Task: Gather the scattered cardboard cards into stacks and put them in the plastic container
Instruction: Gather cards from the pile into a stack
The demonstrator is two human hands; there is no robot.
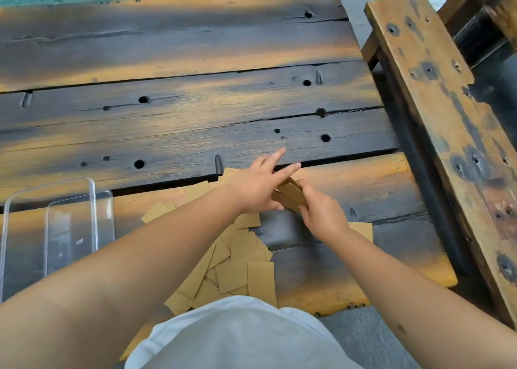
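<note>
A small stack of brown cardboard cards (291,196) is held above the table between both hands. My right hand (321,212) grips its near end with curled fingers. My left hand (257,184) holds its left side, thumb beneath, with two fingers stretched forward. Several loose cards (240,268) lie scattered on the dark wooden table (181,122) under my arms, some overlapping. One more card (363,230) peeks out right of my right wrist. A clear plastic container (56,234) stands at the left edge; I see no cards in it.
A weathered wooden bench (436,117) runs along the table's right side, with a dark gap between them. Plank seams and round holes mark the tabletop. My white shirt (237,338) hides the table's near edge.
</note>
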